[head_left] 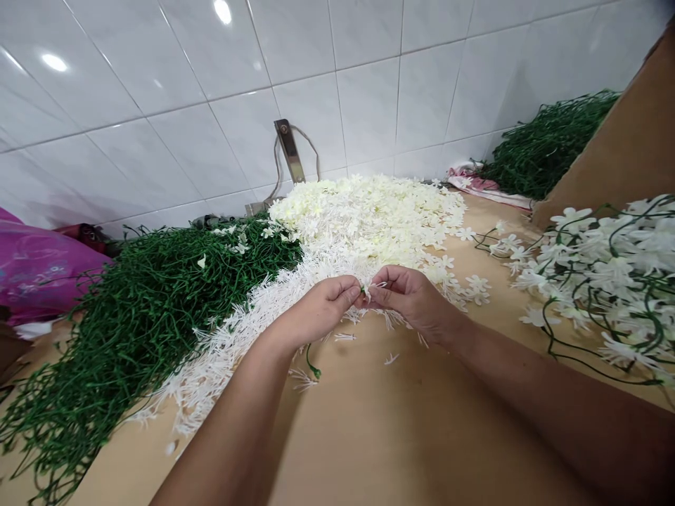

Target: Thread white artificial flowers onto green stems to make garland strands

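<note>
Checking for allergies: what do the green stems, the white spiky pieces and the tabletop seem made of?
Green stems: probably plastic, uniformly coloured, slightly glossy.
White spiky pieces: likely moulded plastic, thin stiff identical prongs.
Tabletop: looks like cardboard or fibreboard, matte tan.

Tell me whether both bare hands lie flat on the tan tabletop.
No: left hand and right hand meet above it, pinching a small white flower piece.

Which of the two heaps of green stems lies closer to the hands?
The left heap, not far from the left hand; the far heap lies back by the wall.
</note>
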`<act>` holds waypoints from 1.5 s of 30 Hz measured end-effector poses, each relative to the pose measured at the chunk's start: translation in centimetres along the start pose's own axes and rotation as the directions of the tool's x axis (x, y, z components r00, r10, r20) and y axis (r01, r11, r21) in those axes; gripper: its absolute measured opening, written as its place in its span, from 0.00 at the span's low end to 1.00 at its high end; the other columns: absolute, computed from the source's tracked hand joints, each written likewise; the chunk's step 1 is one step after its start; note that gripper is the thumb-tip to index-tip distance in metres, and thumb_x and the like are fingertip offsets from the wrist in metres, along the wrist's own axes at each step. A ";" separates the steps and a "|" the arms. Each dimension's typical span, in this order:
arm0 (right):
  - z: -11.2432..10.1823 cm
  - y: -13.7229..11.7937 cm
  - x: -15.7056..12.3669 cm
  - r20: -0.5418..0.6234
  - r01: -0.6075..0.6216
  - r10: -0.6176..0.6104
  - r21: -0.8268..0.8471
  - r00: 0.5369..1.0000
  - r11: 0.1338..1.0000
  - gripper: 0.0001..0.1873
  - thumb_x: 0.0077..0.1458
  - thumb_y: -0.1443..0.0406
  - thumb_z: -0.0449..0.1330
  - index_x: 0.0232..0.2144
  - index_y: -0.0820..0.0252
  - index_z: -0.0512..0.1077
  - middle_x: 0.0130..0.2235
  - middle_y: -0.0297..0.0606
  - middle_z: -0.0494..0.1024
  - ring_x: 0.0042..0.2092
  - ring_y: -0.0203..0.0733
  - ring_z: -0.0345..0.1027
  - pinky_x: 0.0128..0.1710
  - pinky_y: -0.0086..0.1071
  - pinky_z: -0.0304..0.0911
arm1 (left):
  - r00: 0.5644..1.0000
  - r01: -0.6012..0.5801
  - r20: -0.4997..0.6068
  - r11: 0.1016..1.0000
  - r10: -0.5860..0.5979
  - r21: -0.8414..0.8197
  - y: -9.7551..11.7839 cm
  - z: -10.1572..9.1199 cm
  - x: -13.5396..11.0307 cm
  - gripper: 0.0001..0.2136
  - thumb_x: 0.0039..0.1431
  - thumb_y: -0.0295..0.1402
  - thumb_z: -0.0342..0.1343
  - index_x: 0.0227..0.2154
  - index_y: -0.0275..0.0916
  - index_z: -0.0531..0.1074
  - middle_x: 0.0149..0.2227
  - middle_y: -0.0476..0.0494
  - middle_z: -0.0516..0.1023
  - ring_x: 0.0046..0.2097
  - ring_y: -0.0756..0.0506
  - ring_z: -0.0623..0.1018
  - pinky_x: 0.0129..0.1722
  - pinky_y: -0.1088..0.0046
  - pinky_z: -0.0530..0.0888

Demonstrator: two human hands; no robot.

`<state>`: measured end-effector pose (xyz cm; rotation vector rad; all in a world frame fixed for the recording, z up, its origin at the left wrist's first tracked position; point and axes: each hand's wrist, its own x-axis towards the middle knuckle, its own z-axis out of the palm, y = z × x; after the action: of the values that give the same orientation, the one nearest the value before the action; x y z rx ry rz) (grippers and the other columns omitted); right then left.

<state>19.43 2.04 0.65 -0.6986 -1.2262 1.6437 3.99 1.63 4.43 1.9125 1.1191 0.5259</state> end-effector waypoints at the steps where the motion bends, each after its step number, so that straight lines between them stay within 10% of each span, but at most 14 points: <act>1: 0.0 0.0 0.0 0.000 -0.003 0.003 0.012 1.000 1.000 0.13 0.37 0.63 0.64 0.22 0.62 0.63 0.21 0.29 0.71 0.28 0.34 0.69 0.37 0.35 0.65 | 1.000 -0.007 0.005 1.000 0.007 0.008 0.0 0.0 0.0 0.10 0.54 0.34 0.41 0.24 0.36 0.62 0.26 0.49 0.63 0.31 0.51 0.64 0.34 0.75 0.62; 7: -0.3 0.1 0.1 0.051 0.013 -0.012 -0.012 0.999 1.000 0.12 0.39 0.62 0.62 0.22 0.62 0.63 0.22 0.30 0.71 0.28 0.32 0.68 0.34 0.33 0.63 | 1.000 -0.020 -0.009 0.992 0.022 0.128 0.2 -0.1 -0.3 0.10 0.54 0.33 0.40 0.22 0.37 0.60 0.23 0.52 0.61 0.28 0.52 0.62 0.30 0.77 0.61; 15: 0.2 -1.3 -0.7 -0.042 0.079 -0.112 -0.472 0.993 0.878 0.12 0.39 0.62 0.62 0.20 0.64 0.63 0.19 0.28 0.63 0.21 0.27 0.54 0.19 0.24 0.49 | 0.996 0.007 -0.087 0.943 0.024 0.334 0.2 0.4 -0.3 0.07 0.46 0.24 0.40 0.18 0.37 0.58 0.19 0.53 0.60 0.24 0.53 0.62 0.25 0.78 0.59; 26: -0.6 -0.6 -0.3 0.079 0.057 -0.033 -0.318 0.996 0.946 0.15 0.40 0.59 0.61 0.22 0.62 0.61 0.21 0.27 0.61 0.23 0.27 0.53 0.22 0.25 0.48 | 0.998 -0.014 -0.060 0.997 0.019 0.082 0.5 0.4 -0.4 0.11 0.53 0.33 0.41 0.17 0.37 0.55 0.18 0.54 0.54 0.23 0.54 0.57 0.24 0.79 0.57; 45: -0.4 -0.7 -0.3 0.058 0.110 -0.094 -0.453 0.994 0.885 0.13 0.41 0.61 0.59 0.21 0.60 0.58 0.23 0.28 0.59 0.23 0.28 0.50 0.20 0.26 0.47 | 0.994 0.008 -0.109 0.995 0.004 0.103 0.4 1.1 0.1 0.11 0.52 0.32 0.41 0.16 0.38 0.53 0.17 0.54 0.52 0.22 0.54 0.56 0.22 0.78 0.55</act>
<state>20.18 2.00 1.15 -0.8750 -1.6720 1.2910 5.03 1.09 4.12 1.9908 1.2393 0.5880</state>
